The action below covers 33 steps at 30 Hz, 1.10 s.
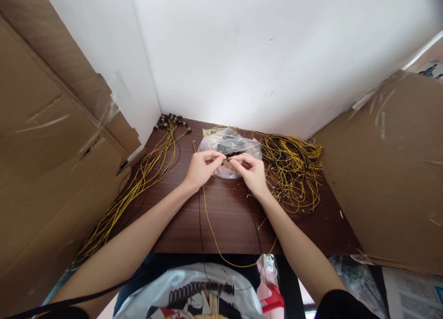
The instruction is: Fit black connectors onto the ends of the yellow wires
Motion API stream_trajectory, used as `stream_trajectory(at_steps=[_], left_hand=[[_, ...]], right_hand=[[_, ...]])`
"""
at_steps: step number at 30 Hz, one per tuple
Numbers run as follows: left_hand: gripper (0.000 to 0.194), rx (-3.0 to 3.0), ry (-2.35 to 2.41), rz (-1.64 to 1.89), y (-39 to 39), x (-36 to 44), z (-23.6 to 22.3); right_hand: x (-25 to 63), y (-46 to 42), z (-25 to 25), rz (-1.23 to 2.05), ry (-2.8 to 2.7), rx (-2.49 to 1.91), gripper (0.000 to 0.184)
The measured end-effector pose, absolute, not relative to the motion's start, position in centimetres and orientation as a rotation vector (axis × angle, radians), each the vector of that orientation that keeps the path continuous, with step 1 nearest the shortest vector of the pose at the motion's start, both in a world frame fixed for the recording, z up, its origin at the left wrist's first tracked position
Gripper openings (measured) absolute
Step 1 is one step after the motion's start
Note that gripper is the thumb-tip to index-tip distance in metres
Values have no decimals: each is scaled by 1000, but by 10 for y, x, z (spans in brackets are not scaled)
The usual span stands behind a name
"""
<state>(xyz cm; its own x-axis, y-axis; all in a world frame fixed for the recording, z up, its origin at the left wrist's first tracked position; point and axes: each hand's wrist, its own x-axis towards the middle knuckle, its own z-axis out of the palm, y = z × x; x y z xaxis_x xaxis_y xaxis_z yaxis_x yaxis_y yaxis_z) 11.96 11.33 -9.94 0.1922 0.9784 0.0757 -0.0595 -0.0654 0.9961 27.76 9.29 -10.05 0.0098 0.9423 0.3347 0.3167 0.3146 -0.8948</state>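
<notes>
My left hand (pixel 203 168) and right hand (pixel 254 172) both have fingertips pinched on a small dark part (pixel 227 159) at 12 — two-sided, probably for steadiness — above the plastic bag (pixel 247 145), wire tangle (pixel 294 171) at 2.

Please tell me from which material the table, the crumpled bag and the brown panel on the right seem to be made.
Table: probably wood or wood-look laminate, slightly glossy; dark reddish brown with streaky grain.
Bag: thin clear plastic, shiny; see-through, with wrinkles catching light.
Panel: cardboard, matte; plain brown, with shiny tape-like strips.
</notes>
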Motion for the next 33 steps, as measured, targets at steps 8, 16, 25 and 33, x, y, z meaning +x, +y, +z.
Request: stream_trajectory(at_steps=[8, 16, 25, 33], left_hand=[[11, 709, 746, 1027, 122, 117, -98], [6, 535, 640, 897, 123, 115, -96], [30, 958, 763, 1017, 115, 120, -96], [8, 1776, 995, 1221, 113, 119, -104]], right_hand=[[279, 97, -104, 916, -1340, -1207, 23], [278, 96, -105, 886, -1396, -1199, 20], [277, 95, -103, 974, -1379, -1193, 22], [276, 94, -103, 1049, -1351, -1165, 22]])
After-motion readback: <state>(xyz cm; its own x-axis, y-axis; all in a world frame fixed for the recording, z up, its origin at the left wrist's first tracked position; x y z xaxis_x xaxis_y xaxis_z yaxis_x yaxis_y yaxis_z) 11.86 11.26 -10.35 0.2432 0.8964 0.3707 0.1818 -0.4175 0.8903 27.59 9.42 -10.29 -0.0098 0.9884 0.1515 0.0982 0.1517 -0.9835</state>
